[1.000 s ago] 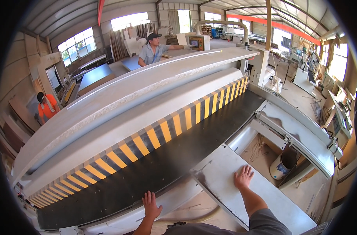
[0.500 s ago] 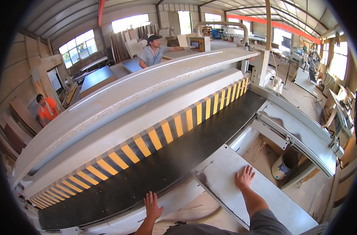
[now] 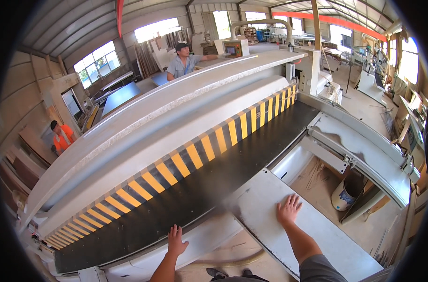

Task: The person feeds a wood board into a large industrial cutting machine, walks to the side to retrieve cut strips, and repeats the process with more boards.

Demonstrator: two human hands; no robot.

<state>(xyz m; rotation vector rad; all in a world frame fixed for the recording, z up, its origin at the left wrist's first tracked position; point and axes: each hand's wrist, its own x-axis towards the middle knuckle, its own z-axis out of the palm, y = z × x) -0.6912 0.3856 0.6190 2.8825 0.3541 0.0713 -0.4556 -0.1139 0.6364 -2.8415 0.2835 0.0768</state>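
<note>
My left hand (image 3: 177,243) rests at the front edge of a long black machine bed (image 3: 195,192), its fingers apart and nothing in them. Flat on a light grey side table (image 3: 265,207) lies my right hand (image 3: 288,211), fingers spread and empty. That side table juts out from the bed toward me, with dark smudges along its left edge. Beyond the bed runs a guard strip with yellow and black stripes (image 3: 195,155), below a long whitish beam (image 3: 176,124).
Across the beam, a person in a grey shirt (image 3: 181,66) reaches toward a control box (image 3: 236,48). Another person in orange (image 3: 63,137) stands at far left. To the right are a second grey side table (image 3: 364,150) and a white bucket (image 3: 345,192) on the floor.
The view has shifted a little, and my feet now show at the lower edge. Both hands keep their places on the machine. The person in orange is tilted more.
</note>
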